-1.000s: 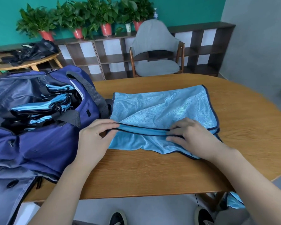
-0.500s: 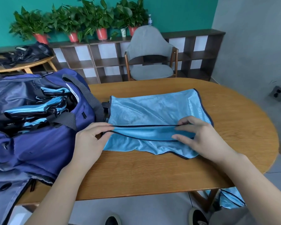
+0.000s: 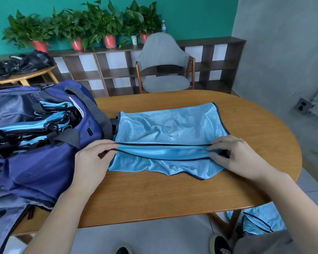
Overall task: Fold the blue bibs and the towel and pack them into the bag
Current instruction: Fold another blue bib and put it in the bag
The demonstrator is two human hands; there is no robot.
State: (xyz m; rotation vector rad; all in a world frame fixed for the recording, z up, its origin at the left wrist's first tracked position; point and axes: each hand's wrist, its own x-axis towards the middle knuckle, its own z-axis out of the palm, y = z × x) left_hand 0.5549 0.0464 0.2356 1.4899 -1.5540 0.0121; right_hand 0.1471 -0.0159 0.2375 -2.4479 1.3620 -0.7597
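The blue bib is pinched at its dark-trimmed edges between the left hand and right hand; the bag is left of both.

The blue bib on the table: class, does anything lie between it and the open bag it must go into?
Nothing visible does. The blue bib lies right beside the bag, whose open mouth already holds folded bibs; only the grey strap drapes over the near rim.

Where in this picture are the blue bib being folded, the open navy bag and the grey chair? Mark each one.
blue bib [image 3: 165, 125]: head view, on its upper flat panel.
navy bag [image 3: 37, 173]: head view, on its near outer side wall.
grey chair [image 3: 165, 83]: head view, on its seat cushion.
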